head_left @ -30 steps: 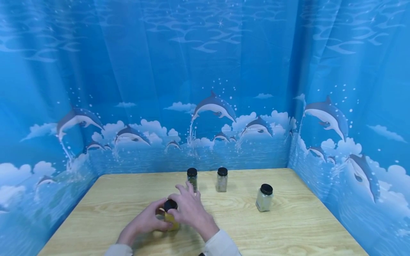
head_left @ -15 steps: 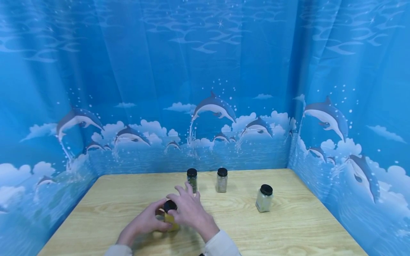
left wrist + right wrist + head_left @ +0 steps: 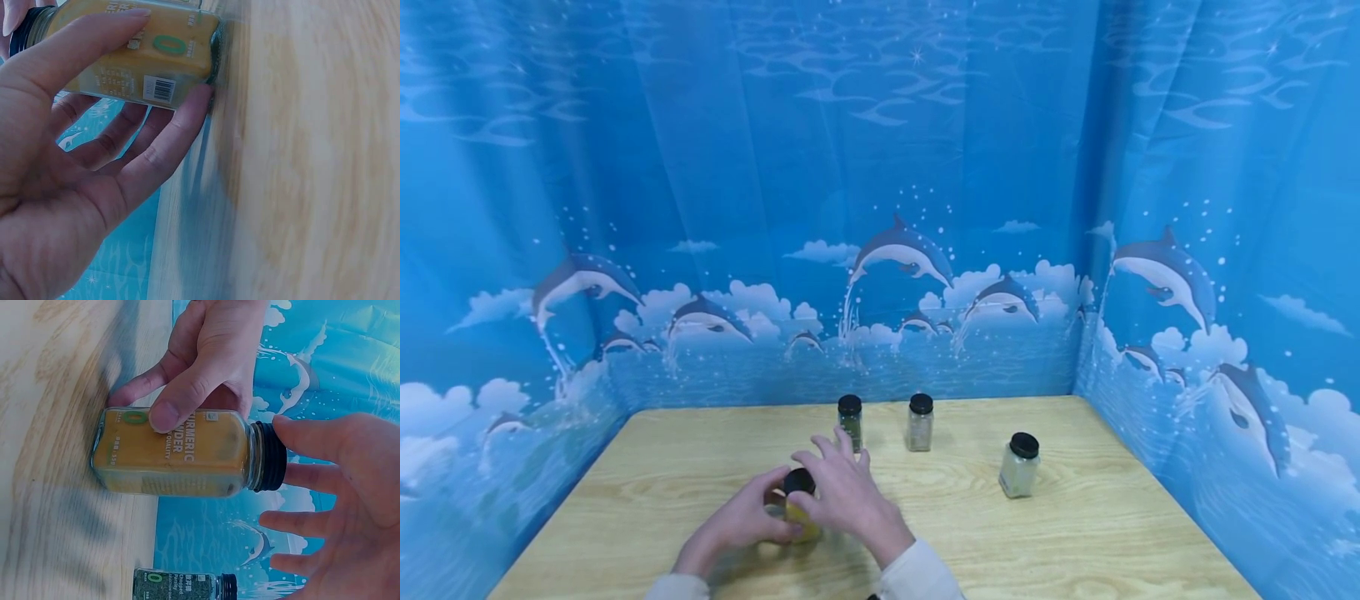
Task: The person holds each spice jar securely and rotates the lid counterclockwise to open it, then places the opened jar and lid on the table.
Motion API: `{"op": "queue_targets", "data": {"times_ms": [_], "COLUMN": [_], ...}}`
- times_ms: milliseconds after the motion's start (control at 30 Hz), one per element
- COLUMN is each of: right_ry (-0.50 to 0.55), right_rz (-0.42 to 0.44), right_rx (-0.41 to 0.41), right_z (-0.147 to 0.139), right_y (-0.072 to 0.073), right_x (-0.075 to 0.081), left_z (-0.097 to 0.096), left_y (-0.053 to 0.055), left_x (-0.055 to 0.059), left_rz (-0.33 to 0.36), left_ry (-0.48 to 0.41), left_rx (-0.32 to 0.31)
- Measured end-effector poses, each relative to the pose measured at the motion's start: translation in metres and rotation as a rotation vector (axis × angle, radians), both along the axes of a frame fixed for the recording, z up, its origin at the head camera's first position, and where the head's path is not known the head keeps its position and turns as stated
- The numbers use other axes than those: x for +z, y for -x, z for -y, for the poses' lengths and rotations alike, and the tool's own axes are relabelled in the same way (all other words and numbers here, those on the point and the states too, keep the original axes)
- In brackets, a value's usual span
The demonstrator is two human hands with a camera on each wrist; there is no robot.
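Note:
A square glass jar of yellow turmeric powder (image 3: 206,450) stands upright on the table in front of me. My left hand (image 3: 748,512) grips its body from the left, with the thumb across the label side and fingertips low near the base. At the top, my right hand (image 3: 848,493) pinches the black lid (image 3: 272,456) between thumb and index finger, the other fingers spread out and away from it. The lid sits on the jar's neck. In the head view the right hand covers part of the jar.
Behind my right hand stands a jar of chopped parsley (image 3: 850,410). Another black-lidded jar (image 3: 920,427) with pale contents is to its right, and a third such jar (image 3: 1019,468) is farther right. A blue dolphin curtain (image 3: 880,167) encloses the wooden table (image 3: 1075,542).

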State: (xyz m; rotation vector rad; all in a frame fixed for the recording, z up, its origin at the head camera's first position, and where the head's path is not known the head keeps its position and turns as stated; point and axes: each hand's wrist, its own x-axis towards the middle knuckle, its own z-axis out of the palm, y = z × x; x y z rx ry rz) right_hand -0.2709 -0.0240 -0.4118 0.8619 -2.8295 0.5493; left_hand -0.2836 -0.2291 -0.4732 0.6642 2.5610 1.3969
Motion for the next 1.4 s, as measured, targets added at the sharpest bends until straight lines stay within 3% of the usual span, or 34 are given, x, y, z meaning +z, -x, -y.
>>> {"op": "queue_targets", "data": {"times_ms": [233, 467, 733, 1200, 1400], "right_ry": [0.025, 0.021, 0.028, -0.019, -0.031], "right_rz": [-0.012, -0.074, -0.066, -0.019, -0.016], "right_rx": [-0.045, -0.07, -0.059, 0.0, 0.012], "right_z": [0.0021, 0.003, 0.0022, 0.0017, 0.001], "right_y": [0.0031, 0.0038, 0.0039, -0.0021, -0.0021], "right_x": [0.0007, -0.0006, -0.0015, 0.0004, 0.0007], "left_z": [0.0005, -0.0005, -0.0024, -0.0033, -0.0034], "left_y": [-0.0016, -0.0025, -0.0033, -0.004, -0.0034], "left_x": [0.0004, -0.0004, -0.0026, 0.0016, 0.0016], "left_rz": [-0.005, -0.057, 0.121, 0.186, 0.182], "left_ry": [-0.021, -0.05, -0.215, -0.16, -0.17], "left_rx": [-0.019, -0.038, -0.047, 0.002, -0.006]}}
